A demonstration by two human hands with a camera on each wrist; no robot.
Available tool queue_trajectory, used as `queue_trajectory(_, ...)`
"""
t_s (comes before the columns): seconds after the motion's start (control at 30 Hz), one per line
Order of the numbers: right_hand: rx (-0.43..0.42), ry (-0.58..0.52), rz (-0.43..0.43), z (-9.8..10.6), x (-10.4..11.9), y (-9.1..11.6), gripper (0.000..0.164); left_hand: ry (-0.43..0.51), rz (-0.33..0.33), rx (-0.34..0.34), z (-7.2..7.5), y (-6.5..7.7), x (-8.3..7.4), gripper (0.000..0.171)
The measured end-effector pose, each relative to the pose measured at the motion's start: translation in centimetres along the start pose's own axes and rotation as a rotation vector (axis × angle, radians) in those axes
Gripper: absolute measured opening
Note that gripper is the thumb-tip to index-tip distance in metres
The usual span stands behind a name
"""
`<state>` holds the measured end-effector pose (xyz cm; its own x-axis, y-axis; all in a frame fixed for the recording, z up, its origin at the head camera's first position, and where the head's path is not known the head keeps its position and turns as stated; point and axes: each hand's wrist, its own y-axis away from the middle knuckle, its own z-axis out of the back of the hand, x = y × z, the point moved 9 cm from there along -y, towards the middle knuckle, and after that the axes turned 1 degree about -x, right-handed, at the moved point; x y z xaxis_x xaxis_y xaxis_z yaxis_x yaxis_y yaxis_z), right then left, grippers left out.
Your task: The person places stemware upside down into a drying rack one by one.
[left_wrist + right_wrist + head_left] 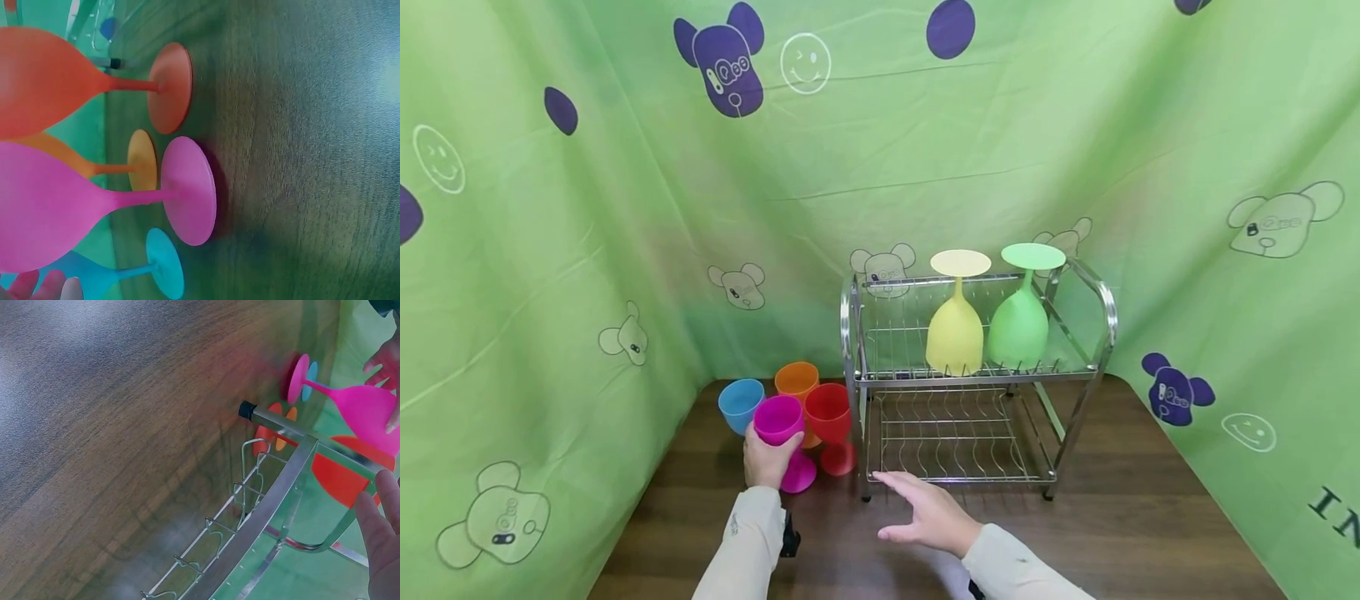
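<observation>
My left hand (767,458) grips the bowl of a magenta goblet (779,421), thumb on its right side and fingers on its left. The goblet is upright, its round foot low over or on the table in the left wrist view; I cannot tell which. Around it stand a red goblet (829,412), an orange goblet (796,379) and a blue goblet (741,406). My right hand (932,512) holds nothing, fingers extended, before the lower front of a metal two-tier rack (977,383). Upside down on its upper tier are a yellow goblet (955,333) and a green goblet (1019,329).
The rack's wire lower tier (951,433) sits just above the dark wooden table (1142,517). Its left post stands close beside the red goblet. A green printed curtain (865,167) hangs behind and along both sides.
</observation>
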<state>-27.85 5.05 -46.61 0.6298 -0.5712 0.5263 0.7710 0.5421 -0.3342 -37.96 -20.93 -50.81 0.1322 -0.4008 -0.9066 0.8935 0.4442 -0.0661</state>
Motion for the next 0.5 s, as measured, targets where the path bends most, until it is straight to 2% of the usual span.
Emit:
queue_trajectory(0.27,-0.001,-0.043,-0.015,-0.3,-0.2,-0.3,0.07,0.026,-0.065,-0.008,0.9,1.2,-1.0,0.088)
queue_trajectory(0.5,-0.004,-0.102,-0.037,-0.5,-0.6,-0.5,0.071,-0.046,-0.171,0.002,2.0,2.9,-2.9,0.087)
